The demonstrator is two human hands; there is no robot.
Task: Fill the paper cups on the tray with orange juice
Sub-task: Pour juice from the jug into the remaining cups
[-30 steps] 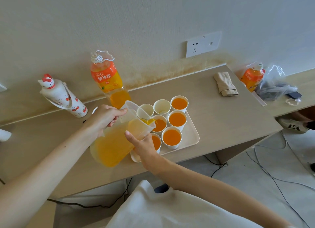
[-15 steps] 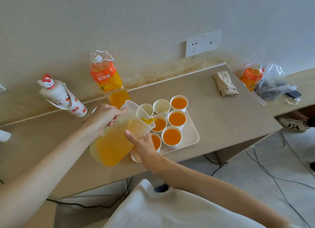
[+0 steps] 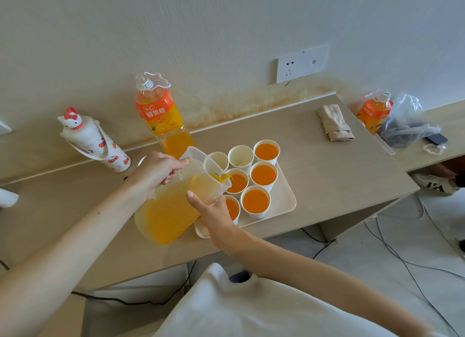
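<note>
Seven paper cups show on the tray, five holding juice; the tilted pitcher and right hand hide the tray's near-left corner. The left hand grips the pitcher's handle, and the right cups it beneath the spout, which pours into a middle cup. A juice bottle stands just behind on the table, and a folded cloth lies well to the right.

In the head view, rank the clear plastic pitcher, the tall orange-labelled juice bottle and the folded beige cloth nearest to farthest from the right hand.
1. Clear plastic pitcher: touching the right hand.
2. Tall orange-labelled juice bottle: behind, by the wall.
3. Folded beige cloth: table's far right.
</note>
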